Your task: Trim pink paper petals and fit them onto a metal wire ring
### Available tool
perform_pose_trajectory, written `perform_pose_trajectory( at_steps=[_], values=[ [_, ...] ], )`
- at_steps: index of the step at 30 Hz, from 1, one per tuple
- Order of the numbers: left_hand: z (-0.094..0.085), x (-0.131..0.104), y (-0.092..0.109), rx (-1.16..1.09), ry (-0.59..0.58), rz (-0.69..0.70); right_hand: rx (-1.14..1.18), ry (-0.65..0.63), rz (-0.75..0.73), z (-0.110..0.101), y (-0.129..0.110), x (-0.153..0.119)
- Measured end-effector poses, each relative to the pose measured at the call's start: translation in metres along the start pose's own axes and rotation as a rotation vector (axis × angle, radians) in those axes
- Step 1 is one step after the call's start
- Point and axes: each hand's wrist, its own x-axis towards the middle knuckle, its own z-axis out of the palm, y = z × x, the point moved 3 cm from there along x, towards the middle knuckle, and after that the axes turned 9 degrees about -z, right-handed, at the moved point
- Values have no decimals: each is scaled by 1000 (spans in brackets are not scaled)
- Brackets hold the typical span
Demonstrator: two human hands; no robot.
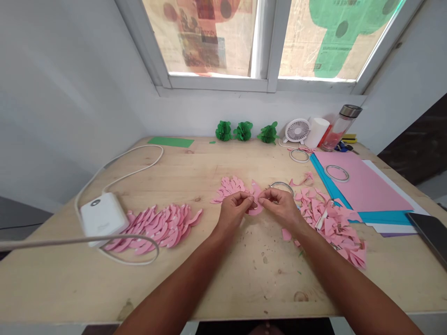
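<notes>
My left hand (234, 208) and my right hand (280, 204) meet over the middle of the wooden table, fingertips pinched close together. Between them is a curved pink paper piece (256, 189), gripped from both sides. A small fan of overlapping pink petals (230, 186) lies just behind my left hand. Farther left a bigger heap of curved pink pieces (167, 225) rests on the table. A roll of tape (282, 186) lies behind my right hand, and pink paper scraps (331, 223) are piled to its right.
A white power bank (103, 217) with a looping cable sits left. Green paper balls (243, 131), a small fan (297, 130) and a glass bottle (341, 128) stand along the wall. Pink sheets (370, 186) bearing a tape roll, and a dark phone (429, 235), lie right.
</notes>
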Motion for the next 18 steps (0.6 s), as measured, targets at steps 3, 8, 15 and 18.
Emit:
perform_pose_trajectory(
  at_steps=[3,8,15,18],
  values=[
    [0,-1,1,-21,4,-3,14,-7,-1,2,-2,-1],
    [0,-1,-1,-13,-20,1,26,19,-2,1,0,0],
    [0,2,-3,30,-62,0,25,10,-15,0,2,1],
    [1,1,-2,28,-49,5,19,7,-19,0,1,0]
  ],
)
